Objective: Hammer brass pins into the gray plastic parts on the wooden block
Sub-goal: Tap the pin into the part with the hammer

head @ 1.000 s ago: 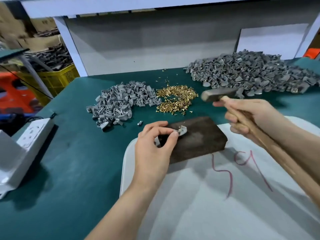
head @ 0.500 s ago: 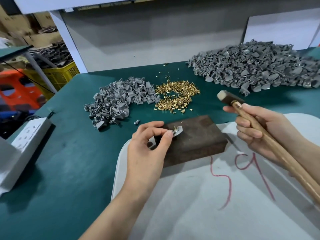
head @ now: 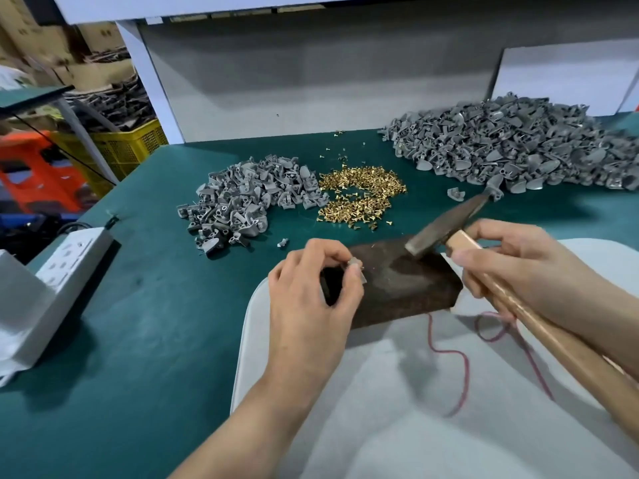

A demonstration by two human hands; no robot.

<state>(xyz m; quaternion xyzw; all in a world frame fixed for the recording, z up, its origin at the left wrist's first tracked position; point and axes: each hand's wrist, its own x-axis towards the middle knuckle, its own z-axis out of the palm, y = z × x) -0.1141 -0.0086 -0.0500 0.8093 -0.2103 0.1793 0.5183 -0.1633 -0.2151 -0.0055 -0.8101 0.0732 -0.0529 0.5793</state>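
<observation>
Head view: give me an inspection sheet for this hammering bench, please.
Surface: teal bench mat; white sheet with red scrawl.
Job's things: dark wooden block; small gray plastic part on it; brass pin pile; small gray-part pile; large gray-part pile; wooden-handled hammer, head over the block.
Clutter: stray pins, loose gray part on mat.
Hands: left hand pinches the part; right hand grips the hammer handle.
Cables: black cord near white power strip.
Surroundings: yellow crate, cardboard boxes at left.

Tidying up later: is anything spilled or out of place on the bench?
Yes. A few pins lie scattered behind the pin pile, and one gray part sits alone beside the big pile.
</observation>
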